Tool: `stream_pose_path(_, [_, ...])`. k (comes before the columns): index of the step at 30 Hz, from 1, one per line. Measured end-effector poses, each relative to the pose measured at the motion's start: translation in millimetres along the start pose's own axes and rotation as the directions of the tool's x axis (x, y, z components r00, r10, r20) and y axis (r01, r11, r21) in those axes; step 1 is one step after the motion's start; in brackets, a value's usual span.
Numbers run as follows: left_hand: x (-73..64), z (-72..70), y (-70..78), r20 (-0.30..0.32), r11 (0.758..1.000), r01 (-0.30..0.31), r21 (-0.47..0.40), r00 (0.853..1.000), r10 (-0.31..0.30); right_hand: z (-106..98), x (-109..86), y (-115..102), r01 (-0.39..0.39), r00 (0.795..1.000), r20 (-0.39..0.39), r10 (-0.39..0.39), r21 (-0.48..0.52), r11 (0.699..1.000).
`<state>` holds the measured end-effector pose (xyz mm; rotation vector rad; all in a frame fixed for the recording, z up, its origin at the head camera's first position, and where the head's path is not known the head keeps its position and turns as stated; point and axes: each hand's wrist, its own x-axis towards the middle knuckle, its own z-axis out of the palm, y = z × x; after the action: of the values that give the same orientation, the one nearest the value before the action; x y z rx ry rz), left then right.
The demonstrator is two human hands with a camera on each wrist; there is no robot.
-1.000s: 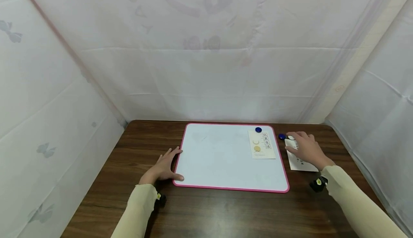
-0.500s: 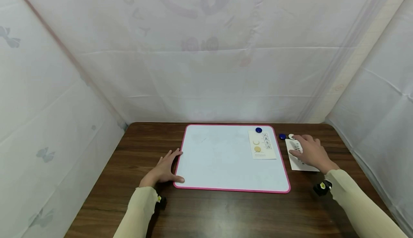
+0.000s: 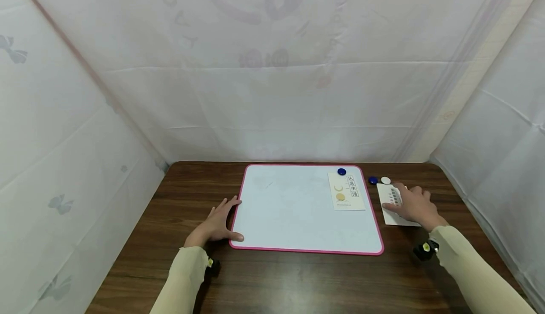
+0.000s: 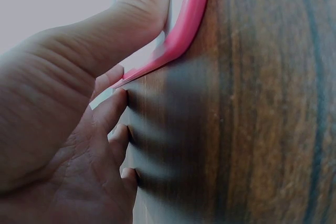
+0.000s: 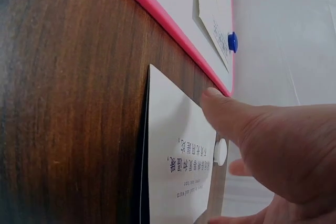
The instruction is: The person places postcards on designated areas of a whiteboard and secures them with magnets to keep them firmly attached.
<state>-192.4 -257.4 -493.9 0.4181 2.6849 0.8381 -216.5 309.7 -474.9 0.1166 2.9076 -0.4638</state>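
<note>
My left hand (image 3: 215, 222) rests at the left edge of a pink-framed whiteboard (image 3: 289, 205). Its thumb lies on the frame near the lower corner; the index fingertip touches the edge higher up. The other fingertips meet the table in the left wrist view. Over at the right, my right hand (image 3: 415, 206) is above a white printed card (image 3: 388, 213) on the table, covering part of its right side. The thumb (image 5: 226, 111) is extended over the card in the right wrist view. Whether any finger touches the card is unclear.
A blue magnet (image 3: 373, 180) and a white magnet (image 3: 385, 180) lie beyond the loose card. On the whiteboard, another card (image 3: 347, 198) with yellow drawings sits under a blue magnet (image 3: 341, 171). White cloth walls (image 3: 272, 115) surround the brown wooden table (image 3: 272, 281).
My right hand has drawn back to the right from the white magnet, uncovering it and the card's upper part. The left hand stays at the whiteboard's edge.
</note>
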Motion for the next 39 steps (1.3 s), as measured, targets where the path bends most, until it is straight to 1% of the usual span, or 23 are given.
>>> stream_pose_path(5, [-0.1,0.1,-0.3,0.003,1.000,0.000,0.002,1.000,0.000,0.8,-2.1,0.8,-0.046,0.998,0.037,0.045,0.012,0.999])
stream_pose_path(10, [-0.4,0.0,-0.4,-0.001,1.000,-0.001,0.001,1.000,0.001,2.0,-3.6,3.4,-0.051,0.997,0.054,0.050,0.021,0.998])
stream_pose_path(19, [-1.4,-1.3,4.3,-0.004,1.000,0.010,0.014,1.000,-0.010,1.6,-2.8,2.4,-0.053,0.997,0.053,0.053,-0.002,0.999])
stream_pose_path(33, [-0.1,0.0,0.1,-0.005,1.000,0.002,0.013,1.000,-0.002,0.1,-6.3,0.9,-0.054,0.997,0.056,0.054,0.002,0.999])
stream_pose_path(39, [0.6,0.1,-1.5,-0.007,1.000,0.011,0.014,1.000,-0.011,0.3,-4.9,0.9,-0.067,0.997,0.048,0.067,-0.001,0.998])
